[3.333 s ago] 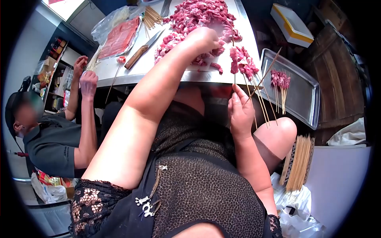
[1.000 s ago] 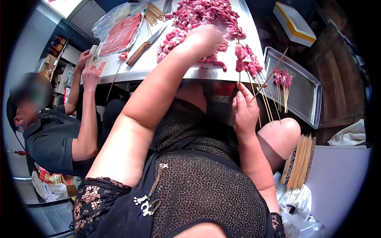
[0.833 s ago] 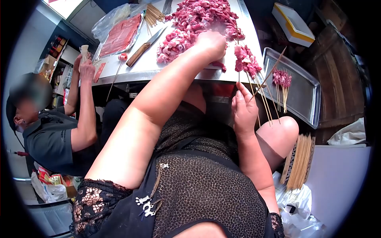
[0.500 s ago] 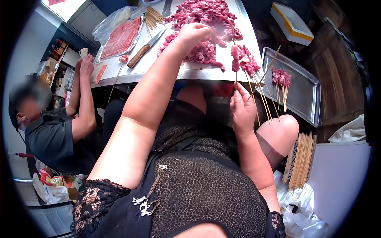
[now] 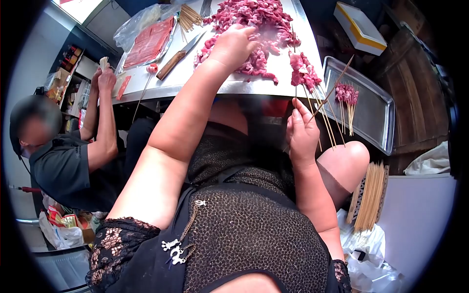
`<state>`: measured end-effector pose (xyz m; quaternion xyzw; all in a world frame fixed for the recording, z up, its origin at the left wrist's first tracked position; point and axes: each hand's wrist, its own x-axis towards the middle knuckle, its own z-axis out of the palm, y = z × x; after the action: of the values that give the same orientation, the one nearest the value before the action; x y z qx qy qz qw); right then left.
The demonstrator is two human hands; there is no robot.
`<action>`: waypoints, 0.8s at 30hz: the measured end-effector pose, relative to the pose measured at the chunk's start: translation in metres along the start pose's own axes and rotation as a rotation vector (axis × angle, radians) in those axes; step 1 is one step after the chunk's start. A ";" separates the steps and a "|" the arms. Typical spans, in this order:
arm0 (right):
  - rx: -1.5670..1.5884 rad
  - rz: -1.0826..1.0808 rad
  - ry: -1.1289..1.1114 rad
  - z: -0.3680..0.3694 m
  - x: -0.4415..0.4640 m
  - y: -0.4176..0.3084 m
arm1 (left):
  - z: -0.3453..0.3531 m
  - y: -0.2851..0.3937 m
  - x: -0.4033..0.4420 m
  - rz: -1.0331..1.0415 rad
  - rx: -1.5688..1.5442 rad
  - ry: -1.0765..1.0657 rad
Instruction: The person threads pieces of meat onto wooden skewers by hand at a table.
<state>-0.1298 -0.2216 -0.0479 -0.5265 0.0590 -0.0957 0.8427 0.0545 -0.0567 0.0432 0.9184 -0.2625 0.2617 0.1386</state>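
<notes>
My left hand point(image 5: 233, 48) is over the pile of raw meat pieces point(image 5: 256, 14) on the white table, its thumb and fingers apart among the pieces. My right hand point(image 5: 303, 134) is closed, pinching the lower end of a skewer point(image 5: 295, 92) below the table edge. This skewer stands roughly upright, with meat point(image 5: 296, 63) threaded partway along it. A darker stick point(image 5: 337, 83) slants up to the right from the same hand. Several meat skewers point(image 5: 310, 75) lie beside it at the table's edge, their bare ends pointing toward me.
A metal tray point(image 5: 376, 112) at right carries finished meat skewers point(image 5: 347, 95). Bundled bamboo sticks point(image 5: 372, 195) stand below it. On the table are a knife point(image 5: 178, 58), red strips in a packet point(image 5: 149, 44) and more sticks point(image 5: 189, 18). At left another person point(image 5: 73, 151) holds pale sticks.
My left hand has shifted slightly down and left over the meat pile, and its fingers have spread. My right hand and its skewer have moved a little to the right.
</notes>
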 end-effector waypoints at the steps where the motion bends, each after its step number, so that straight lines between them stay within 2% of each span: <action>1: 0.018 0.003 0.003 0.001 0.000 0.000 | -0.002 0.004 -0.001 0.018 -0.108 -0.021; 2: 0.017 0.002 0.001 0.001 0.001 0.000 | -0.003 0.010 -0.002 0.018 -0.106 -0.018; 4: 0.040 0.018 0.002 0.002 0.001 -0.001 | -0.003 0.028 -0.010 0.253 -0.191 -0.354; 6: 0.036 0.012 0.004 0.003 0.001 -0.002 | 0.011 0.047 -0.028 0.107 -0.029 -0.548; 7: 0.030 0.008 0.006 0.003 0.000 -0.002 | 0.013 0.048 -0.035 0.112 -0.049 -0.448; 8: 0.030 0.008 0.006 0.003 0.000 -0.001 | 0.013 0.045 -0.036 0.113 -0.049 -0.448; 11: 0.006 0.005 0.006 0.002 0.000 0.002 | 0.005 0.040 -0.040 -0.042 -0.299 -0.233; 12: 0.020 0.007 -0.005 0.002 -0.001 0.002 | 0.004 0.038 -0.041 -0.049 -0.294 -0.229; 14: 0.024 0.011 -0.032 0.003 -0.002 0.003 | 0.007 0.039 -0.045 -0.024 -0.379 -0.088; 15: 0.023 0.007 -0.036 0.004 -0.001 0.005 | 0.008 0.041 -0.047 -0.069 -0.383 -0.114; 18: 0.019 -0.002 -0.041 0.003 0.000 0.010 | 0.028 0.037 -0.053 0.050 -0.422 0.001; 20: 0.019 -0.004 -0.035 0.004 0.000 0.009 | 0.024 0.029 -0.053 0.091 -0.331 0.050; 24: 0.035 -0.010 -0.025 0.001 -0.002 0.009 | -0.018 -0.010 -0.037 -0.082 -0.106 -0.010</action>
<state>-0.1303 -0.2161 -0.0553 -0.5131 0.0439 -0.0945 0.8520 0.0259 -0.0268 0.0365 0.9210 -0.2390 0.2371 0.1961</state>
